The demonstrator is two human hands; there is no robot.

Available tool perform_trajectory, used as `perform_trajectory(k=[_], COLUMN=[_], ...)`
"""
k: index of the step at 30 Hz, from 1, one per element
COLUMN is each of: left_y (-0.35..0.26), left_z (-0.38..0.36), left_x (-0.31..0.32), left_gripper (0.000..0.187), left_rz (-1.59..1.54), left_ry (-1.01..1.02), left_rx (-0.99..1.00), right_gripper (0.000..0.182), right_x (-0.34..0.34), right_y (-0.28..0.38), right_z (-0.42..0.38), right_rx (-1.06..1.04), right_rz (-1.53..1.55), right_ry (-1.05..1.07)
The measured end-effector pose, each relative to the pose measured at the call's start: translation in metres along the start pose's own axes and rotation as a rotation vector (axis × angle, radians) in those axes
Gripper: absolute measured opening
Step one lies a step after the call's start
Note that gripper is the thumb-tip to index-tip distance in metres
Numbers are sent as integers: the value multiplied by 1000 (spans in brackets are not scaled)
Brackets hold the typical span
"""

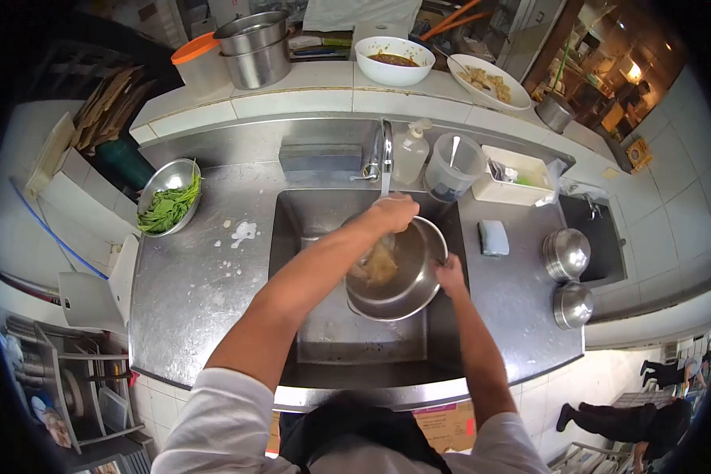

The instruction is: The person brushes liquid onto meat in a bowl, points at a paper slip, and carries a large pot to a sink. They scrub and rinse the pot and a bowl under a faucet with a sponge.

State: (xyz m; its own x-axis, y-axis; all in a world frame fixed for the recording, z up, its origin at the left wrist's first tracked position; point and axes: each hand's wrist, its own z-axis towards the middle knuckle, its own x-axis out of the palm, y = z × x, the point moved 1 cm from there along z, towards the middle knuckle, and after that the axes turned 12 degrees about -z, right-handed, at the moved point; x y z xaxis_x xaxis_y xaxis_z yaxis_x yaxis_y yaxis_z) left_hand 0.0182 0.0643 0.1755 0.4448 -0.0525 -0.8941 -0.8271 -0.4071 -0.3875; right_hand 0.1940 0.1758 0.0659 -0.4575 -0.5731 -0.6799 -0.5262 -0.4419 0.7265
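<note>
A round stainless steel pot (415, 294) is tilted over the sink (324, 328). My right hand (450, 275) is closed on its right side. My left hand (395, 212) reaches across to the pot's far rim, closed, its fingertips partly hidden. Right above that hand is the tap (386, 146), with water running down from it. Inside the pot lies a wet, light brown mass (378, 267), blurred, with pale water around it.
On the left counter stands a metal bowl of leafy greens (170, 207). A soap bottle (410, 154), a clear plastic tub (455, 166) and a white bin (513, 178) line the back. A sponge (494, 238) and upturned metal bowls (567, 254) are on the right. A person (636, 423) is at far right.
</note>
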Motion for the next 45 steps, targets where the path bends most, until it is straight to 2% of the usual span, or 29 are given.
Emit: perform_trajectory(k=[3, 4, 6, 8, 10, 11, 13, 14, 15, 17, 19, 20, 22, 24, 26, 27, 29, 30, 32, 33, 34, 36, 38, 39, 40, 41, 42, 43, 45], left_y=[43, 54, 77, 82, 60, 48, 34, 34, 34, 15, 52, 53, 43, 36, 77, 68, 96, 108, 119, 119, 122, 133, 74, 102, 103, 103, 102, 102, 92], left_z=[4, -8, -44, -81, -100, -103, -98, -92, -82, -64, -5, 9, 22, 3, -7, -38, -65, -79, -101, -111, -121, -132, -136, -136, -140, -150, -162, -165, -163], left_x=[5, 12, 23, 39, 71, 93, 118, 121, 112, 66, 83, 74, 62, 50, 74, 48, 39, 39, 55, 73, 97, 148, 110, 135, 128, 124, 123, 130, 171], left_gripper=[38, 38, 52, 61, 63, 63, 55, 55, 52, 44, 49, 49, 60, 71, 73, 76, 72, 70, 69, 69, 68, 66, 69, 75, 84, 79, 75, 75, 61], left_rz=[-322, -319, -774, -1235, -1190, -1192, -694, -699, -714, -695, -699, -701, -1231, -1216, -976, -804, -763, -753, -638, -633, -1020, -1588, -1903, -2284, -2554, -2559, -2561, -2558, -1741], left_ry=[14, 18, -208, -242, -562, -553, -1015, -1008, -869, -471, -160, -147, 200, 230, 199, 196, 287, 324, 211, 221, 86, -164, -102, -183, -170, -108, -47, -69, -168], left_rx=[175, 167, 127, -97, -194, -199, -250, -251, -289, -404, -208, -192, -135, -318, -570, -409, -585, -648, -744, -749, -799, -821, -917, -640, -477, -447, -415, -404, -764], right_gripper=[29, 25, 21, 17, 30, 30, 29, 27, 25, 26, 28, 28, 30, 26, 28, 28, 33, 33, 37, 36, 36, 35, 36, 36, 36, 35, 35, 35, 34], right_x=[59, 73, 88, 89, 90, 102, 114, 112, 107, 90, 78, 81, 74, 73, 85, 101, 133, 130, 108, 92, 75, 55, 50, 48, 43, 38, 36, 34, 28], right_y=[-60, -66, -56, -40, -16, -24, -20, -13, -6, -20, -39, -60, -74, -61, -66, -80, -105, -100, -70, -56, -44, -18, 13, 36, 66, 90, 110, 130, 150], right_z=[9, 4, -1, -29, -57, -71, -89, -103, -109, -112, -112, -106, -106, -104, -103, -99, -85, -82, -57, -40, -18, 35, 75, 84, 88, 87, 80, 74, 45], right_rx=[-27, 108, 231, 605, 664, 677, 684, 799, 908, 850, 781, 789, 807, 904, 958, 969, 808, 808, 665, 780, 895, 800, 482, 472, 365, 251, 235, 60, -427], right_rz=[176, 339, 513, 588, 828, 864, 899, 938, 981, 1078, 1183, 1174, 1158, 1110, 1350, 1371, 1815, 1832, 1250, 1211, 1164, 725, 278, 266, -69, -390, -401, -619, -862], right_ry=[25, 0, -22, 131, 202, 176, 145, 93, 35, 116, 188, 317, 567, 463, 613, 592, 1230, 1218, 974, 918, 863, 1149, 1345, 1358, 1242, 1102, 1109, 1064, 834])
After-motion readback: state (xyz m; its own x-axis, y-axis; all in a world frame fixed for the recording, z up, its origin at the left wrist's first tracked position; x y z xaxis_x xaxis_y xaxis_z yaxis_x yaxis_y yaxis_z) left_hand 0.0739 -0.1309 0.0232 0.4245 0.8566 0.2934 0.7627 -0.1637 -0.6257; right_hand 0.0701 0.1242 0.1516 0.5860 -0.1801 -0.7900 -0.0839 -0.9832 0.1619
